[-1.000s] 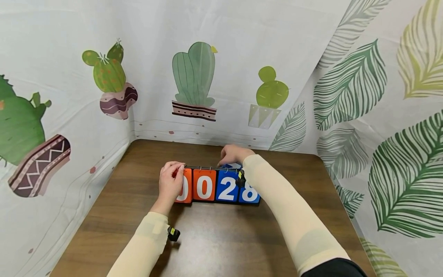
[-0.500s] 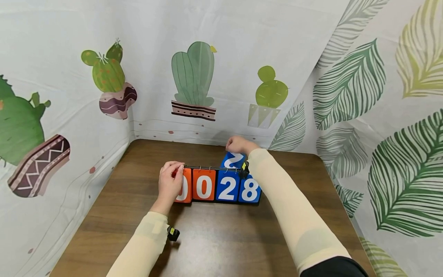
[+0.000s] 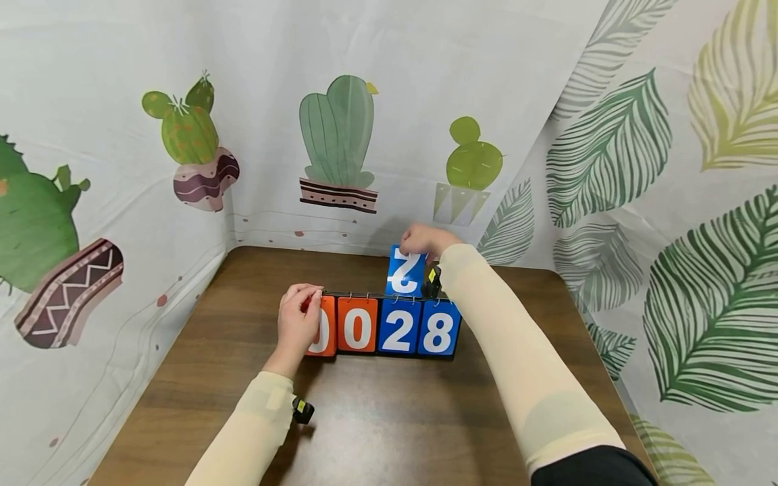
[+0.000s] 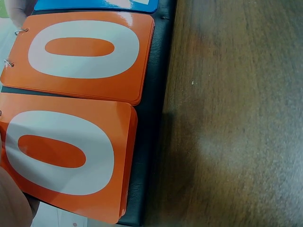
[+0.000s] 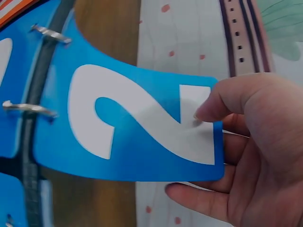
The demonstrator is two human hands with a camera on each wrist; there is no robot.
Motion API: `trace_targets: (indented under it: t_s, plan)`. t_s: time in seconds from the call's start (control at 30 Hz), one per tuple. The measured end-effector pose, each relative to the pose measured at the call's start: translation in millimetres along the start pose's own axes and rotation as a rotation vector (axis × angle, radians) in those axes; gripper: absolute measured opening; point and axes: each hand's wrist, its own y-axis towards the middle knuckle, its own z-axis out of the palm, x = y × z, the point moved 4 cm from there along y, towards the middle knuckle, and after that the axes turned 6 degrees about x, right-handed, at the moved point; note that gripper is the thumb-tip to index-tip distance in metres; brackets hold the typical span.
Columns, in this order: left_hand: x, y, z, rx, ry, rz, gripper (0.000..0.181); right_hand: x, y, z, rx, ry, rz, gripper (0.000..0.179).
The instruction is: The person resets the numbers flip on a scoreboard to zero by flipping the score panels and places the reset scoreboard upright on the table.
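A tabletop flip scoreboard (image 3: 358, 354) with a black base stands on the table, its front showing two orange 0 cards and blue 2 and 8 cards. At its upper left corner my left hand (image 3: 298, 324) grips the top edge, partly covering the leftmost orange card (image 4: 71, 156). My right hand (image 3: 428, 241) pinches the free end of a blue number card (image 5: 142, 123) between thumb and fingers. This card bears a white 2, upside down in the head view. It stands raised above the top edge, bent slightly, still on its metal rings (image 5: 31, 109).
The brown wooden table (image 3: 377, 418) reaches back to a white cloth backdrop (image 3: 261, 135) printed with cacti. Leaf-patterned cloth (image 3: 614, 202) hangs on the right. A small black camera sits on each wrist, the left one (image 3: 302, 410) close over the table.
My right hand has risen from behind the scoreboard, drawing the blue 2 card up into full view above the top edge. The left hand has stayed at the left corner.
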Motion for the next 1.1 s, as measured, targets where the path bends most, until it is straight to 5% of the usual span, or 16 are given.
trace_targets:
  t_s: [0.43, 0.7, 1.1]
  plan:
    - [-1.7, -0.9, 0.7, 0.010, 0.003, -0.006, 0.021, 41.3, -38.9, -29.6, 0.096, -0.043, -0.101, 0.018]
    - [1.2, -1.2, 1.2, 0.025, 0.003, -0.034, 0.021, 51.5, -56.2, -15.9, 0.124, -0.114, -0.184, 0.029]
    - [1.6, 0.1, 2.3, 0.018, 0.008, -0.043, 0.020, 66.9, -104.0, 8.0, 0.097, -0.188, -0.474, 0.029]
